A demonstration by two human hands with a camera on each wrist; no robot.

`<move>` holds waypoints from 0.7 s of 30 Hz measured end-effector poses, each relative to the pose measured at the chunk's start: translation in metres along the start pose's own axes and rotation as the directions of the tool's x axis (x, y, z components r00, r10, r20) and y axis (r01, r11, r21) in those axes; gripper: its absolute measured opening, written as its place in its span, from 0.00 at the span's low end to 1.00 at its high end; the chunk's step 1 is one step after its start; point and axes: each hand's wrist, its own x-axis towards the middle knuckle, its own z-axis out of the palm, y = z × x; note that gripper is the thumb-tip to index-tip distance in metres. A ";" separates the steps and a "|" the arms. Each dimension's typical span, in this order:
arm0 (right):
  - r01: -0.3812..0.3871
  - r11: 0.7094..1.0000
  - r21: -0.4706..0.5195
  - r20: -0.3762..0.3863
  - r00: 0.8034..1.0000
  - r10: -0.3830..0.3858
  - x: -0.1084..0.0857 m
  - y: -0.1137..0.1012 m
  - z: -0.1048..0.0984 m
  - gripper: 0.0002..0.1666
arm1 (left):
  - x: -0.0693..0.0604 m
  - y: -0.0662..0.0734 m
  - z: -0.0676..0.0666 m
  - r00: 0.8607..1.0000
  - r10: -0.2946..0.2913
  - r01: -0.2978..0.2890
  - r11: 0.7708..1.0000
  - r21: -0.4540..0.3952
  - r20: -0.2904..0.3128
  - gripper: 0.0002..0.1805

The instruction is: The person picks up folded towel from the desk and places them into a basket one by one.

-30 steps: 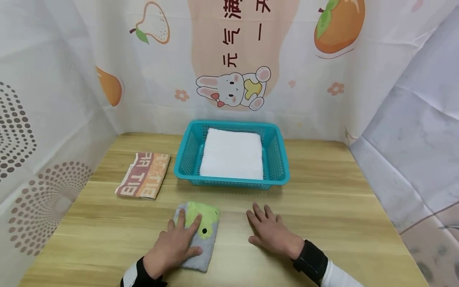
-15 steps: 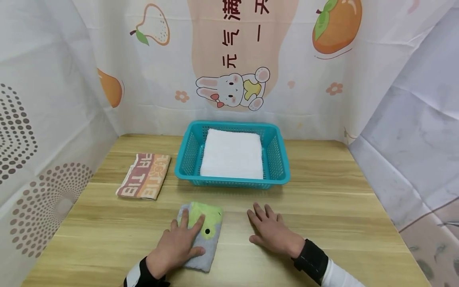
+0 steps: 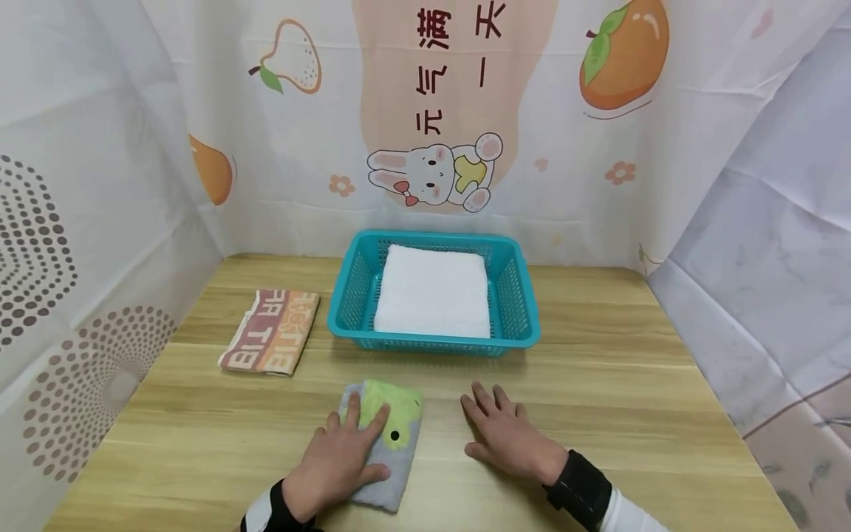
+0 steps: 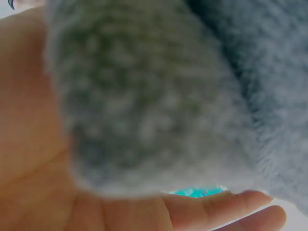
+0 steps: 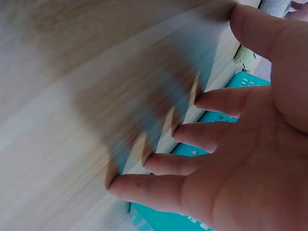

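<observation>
A folded grey towel point(image 3: 400, 459) with a green patch and a black dot lies on the near part of the table in the head view. My left hand point(image 3: 339, 454) rests on its left side, fingers spread and straight. The left wrist view has the fuzzy towel point(image 4: 149, 96) close up against the palm, hiding part of the hand. To the right, apart from the towel, my right hand point(image 3: 508, 440) touches the bare tabletop with its fingertips. Its fingers point(image 5: 149, 187) are extended and hold nothing in the right wrist view.
Behind the hands stands a teal plastic basket point(image 3: 532, 318) with a folded white towel point(image 3: 433, 292) in it. A folded pink and orange lettered towel point(image 3: 272, 332) lies at the left of the wooden table point(image 3: 598, 355). Printed curtains point(image 3: 286, 170) hang around the back and sides.
My left hand and the grey towel under it have slid a little to the right. The right hand stays put, and the head view has shifted slightly.
</observation>
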 end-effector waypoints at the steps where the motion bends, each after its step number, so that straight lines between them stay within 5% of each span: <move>1: 0.000 1.000 -0.001 0.001 1.000 0.000 0.000 0.000 0.000 0.42 | 0.000 0.001 0.000 1.000 0.004 -0.004 1.000 -0.003 0.001 0.48; 21: 0.049 0.999 -0.022 -0.003 0.999 -0.049 -0.008 -0.006 0.004 0.41 | 0.008 0.014 0.002 1.000 0.025 -0.023 0.992 0.123 -0.013 0.47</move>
